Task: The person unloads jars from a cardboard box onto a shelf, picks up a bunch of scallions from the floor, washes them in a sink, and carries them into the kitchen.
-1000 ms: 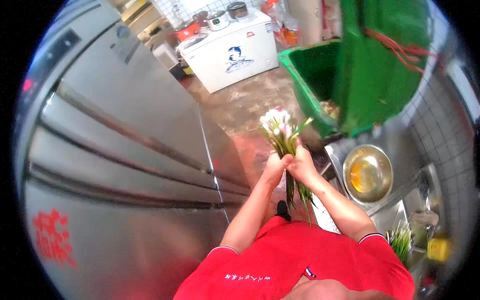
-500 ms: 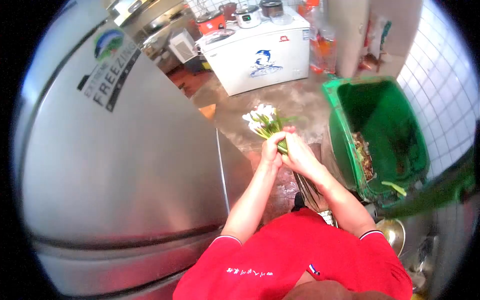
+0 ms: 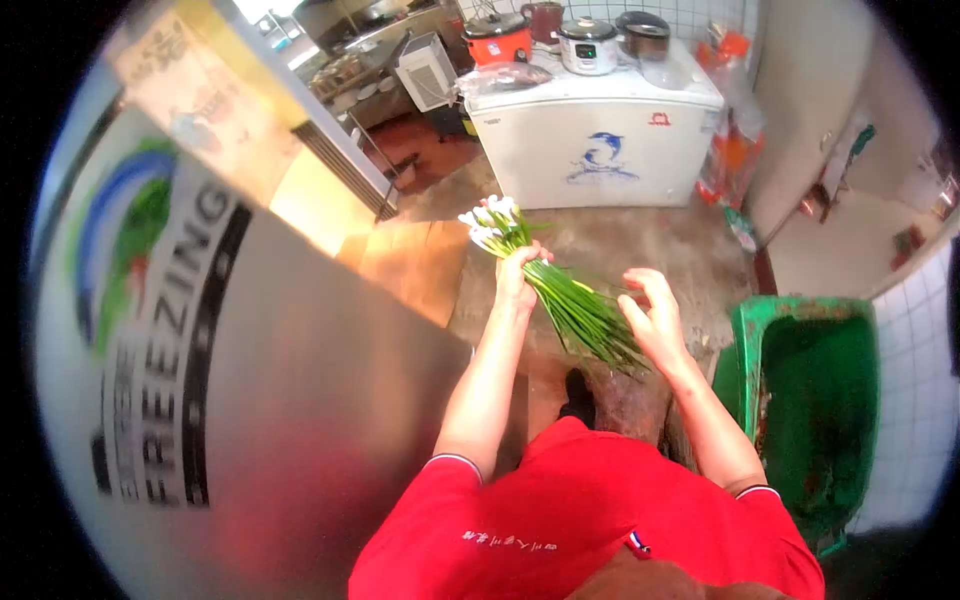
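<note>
A bunch of spring onions [image 3: 580, 310], white ends up and to the left, green leaves trailing down to the right, is held out in front of my red shirt. My left hand [image 3: 515, 280] is wrapped round it just below the white ends. Off to the right, my right hand [image 3: 655, 320] is open, fingers apart and slightly curled, close beside the leaf tips. It holds nothing that I can see.
A steel fridge [image 3: 300, 360] fills the left side. At the right stands an open green bin [image 3: 748, 340] by a tiled wall. Ahead is a white chest freezer [image 3: 520, 140] bearing several cookers, with plastic bags [image 3: 735, 130] beside it.
Both hands were together round the bunch; my right hand has come off and moved right. The leaves now spread into view. The freezer looks nearer, and the bin sits lower in view.
</note>
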`<state>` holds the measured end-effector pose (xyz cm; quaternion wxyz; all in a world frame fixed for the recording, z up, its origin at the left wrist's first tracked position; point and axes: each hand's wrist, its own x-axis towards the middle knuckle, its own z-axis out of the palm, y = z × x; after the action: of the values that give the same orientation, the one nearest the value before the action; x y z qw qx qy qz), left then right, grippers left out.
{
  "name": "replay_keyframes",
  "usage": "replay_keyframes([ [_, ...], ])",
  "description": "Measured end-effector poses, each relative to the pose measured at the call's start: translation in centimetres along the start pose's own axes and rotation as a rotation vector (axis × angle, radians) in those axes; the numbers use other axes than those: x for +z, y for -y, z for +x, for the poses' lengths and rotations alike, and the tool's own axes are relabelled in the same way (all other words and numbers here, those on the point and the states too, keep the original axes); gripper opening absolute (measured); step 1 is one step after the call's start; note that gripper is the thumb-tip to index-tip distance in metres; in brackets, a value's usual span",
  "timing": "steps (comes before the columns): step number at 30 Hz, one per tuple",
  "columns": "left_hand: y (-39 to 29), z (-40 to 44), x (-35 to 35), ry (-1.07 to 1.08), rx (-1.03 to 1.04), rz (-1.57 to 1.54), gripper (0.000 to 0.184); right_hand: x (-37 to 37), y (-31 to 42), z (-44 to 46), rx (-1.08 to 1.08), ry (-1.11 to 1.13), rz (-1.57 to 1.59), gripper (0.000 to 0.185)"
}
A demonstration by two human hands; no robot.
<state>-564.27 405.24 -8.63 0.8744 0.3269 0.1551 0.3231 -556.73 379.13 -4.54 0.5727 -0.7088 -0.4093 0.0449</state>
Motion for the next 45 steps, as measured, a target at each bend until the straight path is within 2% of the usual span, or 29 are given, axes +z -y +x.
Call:
replay_keyframes([
  [4,-0.8,7.2,0.5,0.101,-0.045,0.238,0.028,2.2,-1.6,8.3,0.135,0.037,0.055,0.051],
  [5,-1.8,8.4,1.1,0.206,-0.116,0.253,0.028,3.3,-1.2,11.2,0.153,0.043,0.062,0.054],
  [7,-3.4,11.7,3.0,0.196,-0.144,0.288,0.025,6.0,-1.8,17.7,0.023,-0.008,0.048,0.049],
  [8,-3.7,14.1,2.5,0.275,-0.164,0.274,0.027,7.3,-2.5,20.0,-0.031,-0.020,0.040,0.046],
  [11,-5.2,23.5,3.7,0.244,-0.195,0.238,0.031,10.3,-6.9,30.0,0.084,0.127,0.081,0.033],
  [12,-3.1,21.1,2.7,0.230,-0.182,0.205,0.033,10.1,-7.4,27.1,0.012,0.114,0.010,0.024],
  [13,-3.3,21.6,3.1,0.178,-0.137,0.194,0.032,10.3,-6.7,28.0,-0.083,0.095,-0.044,0.021],
  [16,-4.7,26.4,2.8,0.057,-0.022,0.206,0.035,13.6,-8.8,33.3,-0.128,0.151,-0.083,0.018],
  [17,-4.9,27.8,1.4,0.036,-0.001,0.216,0.030,15.4,-9.9,34.7,-0.193,0.153,-0.104,0.017],
  [19,-7.6,31.7,-0.4,0.027,-0.002,0.353,0.034,19.0,-11.8,39.6,-0.221,0.219,-0.144,0.018],
  [20,-8.4,33.3,-1.2,0.004,0.067,0.354,0.031,20.6,-12.7,41.6,-0.227,0.275,-0.137,0.019],
  [22,-10.2,36.6,-2.5,-0.191,0.144,0.354,0.032,23.9,-14.1,46.4,-0.252,0.395,-0.114,0.021],
  [24,-12.2,38.2,-3.0,-0.352,0.206,0.276,0.030,26.7,-14.4,48.7,-0.366,0.487,-0.064,0.025],
  [25,-13.2,38.8,-3.3,-0.392,0.239,0.287,0.031,27.8,-14.6,49.5,-0.423,0.527,-0.049,0.027],
  [26,-14.1,39.7,-3.9,-0.430,0.268,0.292,0.032,29.2,-15.2,50.8,-0.442,0.620,-0.048,0.036],
  [30,-17.5,42.0,-8.7,-0.538,0.388,0.297,0.033,33.5,-14.6,54.0,-0.492,0.719,0.064,0.046],
  [31,-18.7,42.3,-10.3,-0.563,0.424,0.314,0.033,34.8,-14.8,55.0,-0.474,0.756,0.115,0.044],
  [32,-19.2,42.9,-15.5,-0.667,0.440,0.359,0.028,36.1,-14.9,55.9,-0.458,0.788,0.164,0.043],
  [35,-25.0,42.5,-18.1,-0.785,0.587,0.528,0.029,40.5,-17.8,59.0,-0.414,0.843,0.179,0.039],
  [38,-30.2,42.8,-23.3,-0.935,0.649,0.911,0.038,45.5,-22.0,63.2,-0.378,0.949,0.180,0.033],
  [41,-32.8,43.9,-32.6,-1.052,0.632,0.954,0.041,49.9,-25.1,67.5,-0.443,0.986,0.184,0.024],
  [42,-33.5,44.7,-34.9,-1.025,0.721,0.845,0.042,51.5,-26.1,69.1,-0.417,0.972,0.144,0.023],
  [44,-36.5,46.0,-37.1,-1.249,0.671,0.697,0.041,54.1,-26.4,71.6,-0.290,0.977,0.077,0.020],
  [45,-38.0,46.9,-38.3,-1.282,0.659,0.611,0.042,55.5,-26.2,72.8,-0.184,0.973,0.033,0.019],
])
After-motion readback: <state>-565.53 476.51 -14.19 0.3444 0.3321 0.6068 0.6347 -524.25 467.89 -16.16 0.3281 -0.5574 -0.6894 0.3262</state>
